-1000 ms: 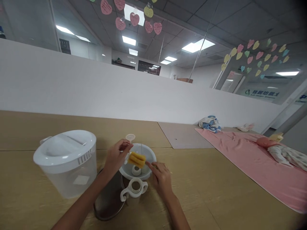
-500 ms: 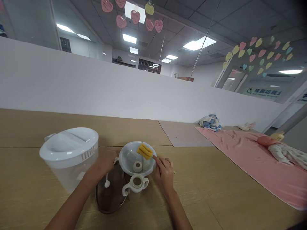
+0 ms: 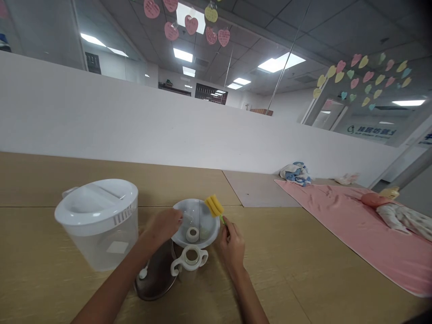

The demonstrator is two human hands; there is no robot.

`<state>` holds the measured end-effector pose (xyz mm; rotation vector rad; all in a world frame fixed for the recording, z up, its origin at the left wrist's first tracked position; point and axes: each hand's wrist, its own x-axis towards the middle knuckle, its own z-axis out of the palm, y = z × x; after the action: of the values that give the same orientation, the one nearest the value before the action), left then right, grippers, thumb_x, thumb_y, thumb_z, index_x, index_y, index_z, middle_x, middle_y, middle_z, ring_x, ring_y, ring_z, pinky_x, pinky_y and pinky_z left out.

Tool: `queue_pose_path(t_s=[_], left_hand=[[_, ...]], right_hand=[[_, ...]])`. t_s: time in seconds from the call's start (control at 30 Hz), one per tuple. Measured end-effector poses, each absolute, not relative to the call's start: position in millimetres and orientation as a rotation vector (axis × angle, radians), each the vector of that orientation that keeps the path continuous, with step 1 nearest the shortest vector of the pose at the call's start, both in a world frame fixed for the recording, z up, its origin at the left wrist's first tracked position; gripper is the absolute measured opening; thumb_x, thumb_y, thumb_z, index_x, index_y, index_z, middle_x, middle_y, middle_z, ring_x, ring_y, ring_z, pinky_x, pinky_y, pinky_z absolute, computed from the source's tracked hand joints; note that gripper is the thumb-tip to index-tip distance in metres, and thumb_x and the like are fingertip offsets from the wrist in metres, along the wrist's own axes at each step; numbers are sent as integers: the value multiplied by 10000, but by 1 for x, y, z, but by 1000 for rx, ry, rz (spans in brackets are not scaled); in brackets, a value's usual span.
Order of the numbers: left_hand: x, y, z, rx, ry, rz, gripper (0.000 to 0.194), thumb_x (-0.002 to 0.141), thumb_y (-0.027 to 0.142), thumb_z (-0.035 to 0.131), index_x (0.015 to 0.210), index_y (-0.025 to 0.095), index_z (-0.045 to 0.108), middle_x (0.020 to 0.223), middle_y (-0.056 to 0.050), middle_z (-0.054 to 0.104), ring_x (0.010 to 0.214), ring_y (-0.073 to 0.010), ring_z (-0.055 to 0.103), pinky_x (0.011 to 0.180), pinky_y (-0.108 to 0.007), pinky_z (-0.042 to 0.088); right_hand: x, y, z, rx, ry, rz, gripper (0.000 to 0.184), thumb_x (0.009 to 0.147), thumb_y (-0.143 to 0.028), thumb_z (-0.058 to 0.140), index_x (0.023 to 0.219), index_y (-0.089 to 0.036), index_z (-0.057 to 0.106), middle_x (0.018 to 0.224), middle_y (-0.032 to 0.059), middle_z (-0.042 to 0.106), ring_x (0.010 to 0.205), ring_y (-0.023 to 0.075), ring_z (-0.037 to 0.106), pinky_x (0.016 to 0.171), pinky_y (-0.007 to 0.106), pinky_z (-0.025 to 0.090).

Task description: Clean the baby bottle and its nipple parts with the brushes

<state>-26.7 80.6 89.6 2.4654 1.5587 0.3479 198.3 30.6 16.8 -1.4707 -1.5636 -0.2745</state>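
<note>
My right hand (image 3: 231,246) grips the green handle of a yellow sponge bottle brush (image 3: 213,206), whose sponge stands above the right rim of a white plastic bowl (image 3: 195,223). My left hand (image 3: 164,226) is over the bowl's left rim, shut on a thin straw (image 3: 186,218). The straw's white weighted end (image 3: 143,272) shows below my forearm. A small white ring (image 3: 192,234) lies in the bowl. A white two-handled bottle collar (image 3: 189,260) stands just in front of the bowl.
A lidded plastic pitcher (image 3: 96,220) stands left of my hands, and a dark round lid (image 3: 155,276) lies on the wooden table (image 3: 280,252). At right, a baby doll (image 3: 394,213) lies on a pink blanket (image 3: 337,229), with a blue-and-white cloth (image 3: 296,174) beyond it.
The sponge brush has risen and moved right, out over the bowl's right rim. My left hand has moved right, from beside the bowl to over its left rim, taking the straw along.
</note>
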Motion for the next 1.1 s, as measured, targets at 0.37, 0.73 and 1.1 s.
queue_pose_path(t_s=[0.37, 0.73, 1.1], left_hand=[[20, 107, 67, 2614, 1346, 355, 297, 767, 84, 444, 923, 149, 688, 981, -120, 664, 989, -280, 558, 904, -426, 365], [4, 113, 56, 2506, 1370, 472, 377, 708, 61, 507, 1060, 158, 598, 1051, -102, 602, 1003, -225, 572, 915, -348, 419], [0, 91, 98, 1812, 1163, 1242, 411, 810, 431, 464, 1122, 166, 428, 1078, -101, 571, 930, -198, 613, 795, -357, 513]], right_hand=[[196, 31, 13, -1477, -1565, -301, 345, 871, -164, 332, 1084, -136, 601, 837, 78, 653, 722, 158, 619, 620, 244, 473], [193, 32, 9, -1486, -1597, -300, 329, 848, -158, 356, 1054, -135, 611, 796, 69, 663, 681, 164, 623, 595, 255, 478], [192, 25, 17, -1312, -1623, -226, 237, 837, -187, 412, 957, -136, 609, 743, 57, 644, 664, 153, 612, 589, 245, 482]])
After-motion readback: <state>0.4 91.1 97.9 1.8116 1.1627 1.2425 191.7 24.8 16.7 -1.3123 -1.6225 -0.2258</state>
